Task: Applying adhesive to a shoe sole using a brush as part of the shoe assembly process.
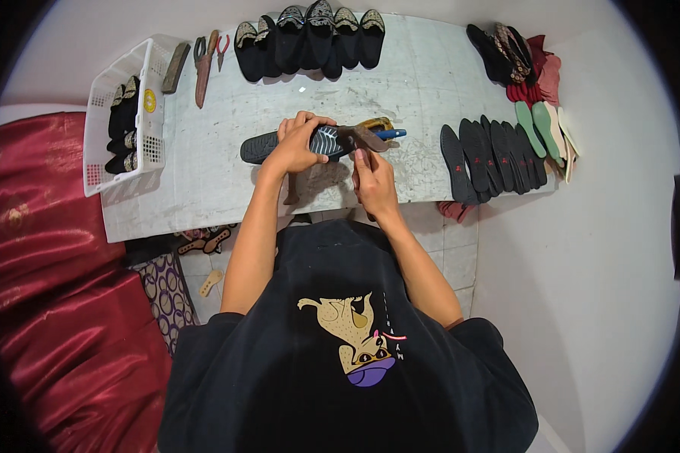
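Observation:
A dark shoe lies sole up over the white table, with a ridged tread and a patch of pale stripes near its middle. My left hand is closed around it, fingers over the far side and thumb on the near side. My right hand grips the handle of a hammer, whose rusty brown head is at the shoe's right end. Whether the head touches the shoe I cannot tell. Just behind the hammer are a yellowish container and a blue-handled tool, both partly hidden.
Several finished black shoes stand at the table's far edge. At the left are a white basket of shoes, a dark block, a sheathed knife and red-handled pliers. Black soles and green insoles lie at the right.

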{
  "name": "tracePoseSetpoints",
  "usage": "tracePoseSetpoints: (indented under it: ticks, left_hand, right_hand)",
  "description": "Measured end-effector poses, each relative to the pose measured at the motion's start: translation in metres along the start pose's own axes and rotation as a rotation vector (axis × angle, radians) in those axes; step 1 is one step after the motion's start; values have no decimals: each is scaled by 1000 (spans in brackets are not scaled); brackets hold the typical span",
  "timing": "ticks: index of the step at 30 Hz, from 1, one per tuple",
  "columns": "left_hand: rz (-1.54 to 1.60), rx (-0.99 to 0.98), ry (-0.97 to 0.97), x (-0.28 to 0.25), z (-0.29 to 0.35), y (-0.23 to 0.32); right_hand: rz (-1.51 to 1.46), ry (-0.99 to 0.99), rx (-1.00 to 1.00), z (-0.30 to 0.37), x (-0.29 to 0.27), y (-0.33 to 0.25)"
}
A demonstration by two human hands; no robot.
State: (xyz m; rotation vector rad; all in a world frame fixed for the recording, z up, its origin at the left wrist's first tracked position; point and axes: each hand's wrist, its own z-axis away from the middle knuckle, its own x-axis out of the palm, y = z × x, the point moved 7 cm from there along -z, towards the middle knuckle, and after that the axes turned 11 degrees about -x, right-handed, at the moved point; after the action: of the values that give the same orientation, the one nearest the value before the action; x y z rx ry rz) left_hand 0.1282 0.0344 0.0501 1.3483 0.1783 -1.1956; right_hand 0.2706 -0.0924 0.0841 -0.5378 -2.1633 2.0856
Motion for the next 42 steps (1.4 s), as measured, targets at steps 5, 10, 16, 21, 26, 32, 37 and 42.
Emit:
tracePoseSetpoints:
  ticks: [5, 10, 16, 21, 26, 32, 37, 42]
  left_hand:
    - [1, -31, -11, -7, 5, 5]
    - [-29, -16, 47, -11, 10, 13]
    - [-29, -1, 40, -12, 11, 14]
    - [78, 64, 106, -17, 14, 3]
    - [137, 143, 141, -22, 21, 4]
    - [25, 220, 248, -30, 32, -5]
    - [119, 196, 194, -39, 34, -39]
    - [144, 194, 170, -39, 30, -43]
  right_hand:
    - [2, -43, 21, -4, -16, 3]
    - [74, -115, 40, 8, -16, 17]
    - [32, -147, 62, 14, -25, 15]
    - [105, -150, -42, 23, -14, -3]
    - [81, -101, -77, 27, 2, -13]
    - [145, -129, 61, 27, 16, -4]
    - [175, -88, 28, 21, 30, 1]
    - [185, -33, -10, 26, 39, -12]
